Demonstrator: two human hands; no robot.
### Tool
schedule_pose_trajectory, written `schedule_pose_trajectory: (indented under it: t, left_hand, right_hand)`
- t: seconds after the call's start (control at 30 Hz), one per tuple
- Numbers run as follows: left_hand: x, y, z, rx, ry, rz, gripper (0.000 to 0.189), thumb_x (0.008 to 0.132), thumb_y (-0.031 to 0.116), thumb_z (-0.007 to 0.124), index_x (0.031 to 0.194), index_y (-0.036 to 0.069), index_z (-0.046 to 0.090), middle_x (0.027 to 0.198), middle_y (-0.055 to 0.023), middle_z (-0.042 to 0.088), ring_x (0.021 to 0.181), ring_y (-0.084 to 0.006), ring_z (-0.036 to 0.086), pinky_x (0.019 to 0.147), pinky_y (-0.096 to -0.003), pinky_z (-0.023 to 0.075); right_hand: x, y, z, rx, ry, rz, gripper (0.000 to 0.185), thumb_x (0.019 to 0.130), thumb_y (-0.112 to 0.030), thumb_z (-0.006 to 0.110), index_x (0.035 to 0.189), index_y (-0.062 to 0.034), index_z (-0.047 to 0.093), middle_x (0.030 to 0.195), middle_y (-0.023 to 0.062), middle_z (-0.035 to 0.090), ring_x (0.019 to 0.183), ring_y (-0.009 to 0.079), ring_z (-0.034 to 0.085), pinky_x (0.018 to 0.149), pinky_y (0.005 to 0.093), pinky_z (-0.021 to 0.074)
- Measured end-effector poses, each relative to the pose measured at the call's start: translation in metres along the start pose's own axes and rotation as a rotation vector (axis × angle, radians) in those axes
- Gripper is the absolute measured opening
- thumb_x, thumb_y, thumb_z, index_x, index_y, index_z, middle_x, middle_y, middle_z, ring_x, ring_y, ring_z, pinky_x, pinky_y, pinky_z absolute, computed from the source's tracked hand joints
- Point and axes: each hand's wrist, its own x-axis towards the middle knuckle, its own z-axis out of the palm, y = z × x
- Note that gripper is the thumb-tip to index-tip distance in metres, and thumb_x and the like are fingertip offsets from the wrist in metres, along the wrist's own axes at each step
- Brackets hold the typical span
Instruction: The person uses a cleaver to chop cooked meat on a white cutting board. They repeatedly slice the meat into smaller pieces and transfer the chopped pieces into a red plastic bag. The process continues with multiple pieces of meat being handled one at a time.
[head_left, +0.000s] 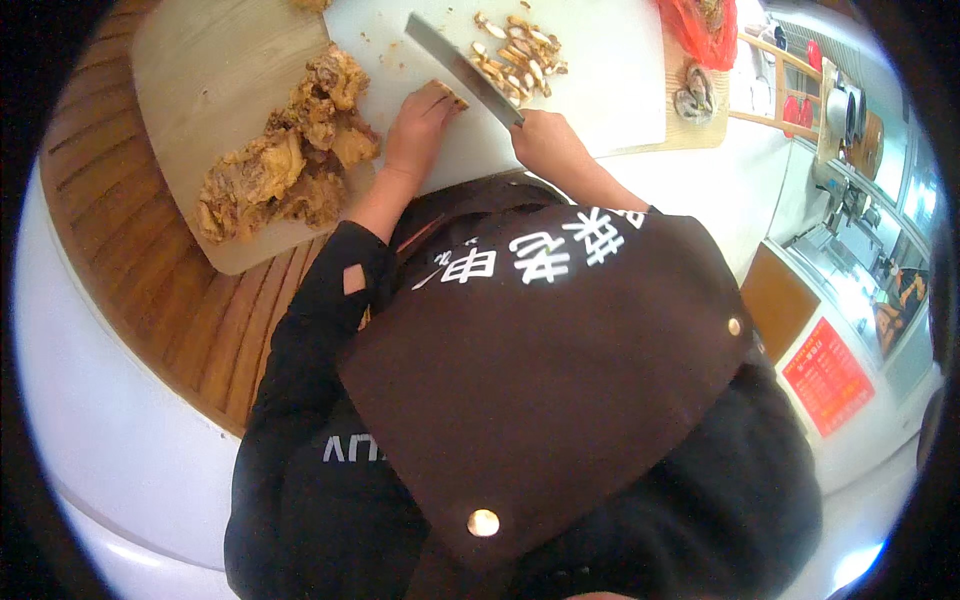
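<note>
My right hand (551, 146) grips the handle of a cleaver (463, 67), whose blade slants up to the left over a white cutting board (615, 97). Pressed under the fingers of my left hand (416, 131) is a brown piece of food (452, 95), mostly covered by them. The blade stands a little to the right of this piece, apart from it. Beyond the cleaver lie several cut strips of food (525, 52), brown outside and pale inside. Large brown chunks of what looks like cooked meat (255, 176) are heaped left of my left forearm.
The chunks rest on a light wooden board (217, 82) over a slatted brown wooden surface (105, 195). At the upper right are a red plastic bag (701, 34) and a small crumpled item (696, 94). A wooden rack (780, 82) stands farther right.
</note>
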Motion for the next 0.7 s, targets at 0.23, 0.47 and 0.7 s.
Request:
schedule_pose_trajectory:
  t: [0.23,0.47,0.7]
  left_hand:
    - [-0.006,-0.001,0.001,0.005,0.043,-0.029,0.021,0.077,0.008,0.071,0.099,0.008,0.070,0.108,-0.0082,0.066,0.102,-0.0304,0.061,0.085,-0.0393,0.0530]
    - [-0.007,0.000,-0.002,0.068,-0.013,-0.002,0.022,0.080,0.009,0.065,0.102,0.008,0.069,0.109,-0.0090,0.065,0.107,-0.0309,0.060,0.089,-0.0394,0.0513]
    - [-0.014,-0.013,0.007,-0.060,0.047,0.002,0.025,0.075,0.006,0.069,0.100,0.006,0.069,0.107,-0.0098,0.065,0.104,-0.0316,0.060,0.089,-0.0397,0.0514]
  right_hand:
    - [-0.015,-0.021,-0.002,-0.037,-0.162,0.150,0.015,0.081,-0.006,0.056,0.086,0.0043,0.066,0.085,0.0273,0.067,0.084,0.0441,0.067,0.075,0.0497,0.0539]
    - [0.031,-0.013,0.019,0.067,0.049,-0.006,0.020,0.083,-0.009,0.053,0.084,0.0052,0.066,0.081,0.0293,0.066,0.079,0.0460,0.066,0.072,0.0511,0.0536]
    - [-0.006,-0.003,-0.003,0.031,-0.060,0.080,0.020,0.085,-0.010,0.052,0.084,0.0048,0.066,0.081,0.0290,0.066,0.079,0.0465,0.066,0.074,0.0513,0.0532]
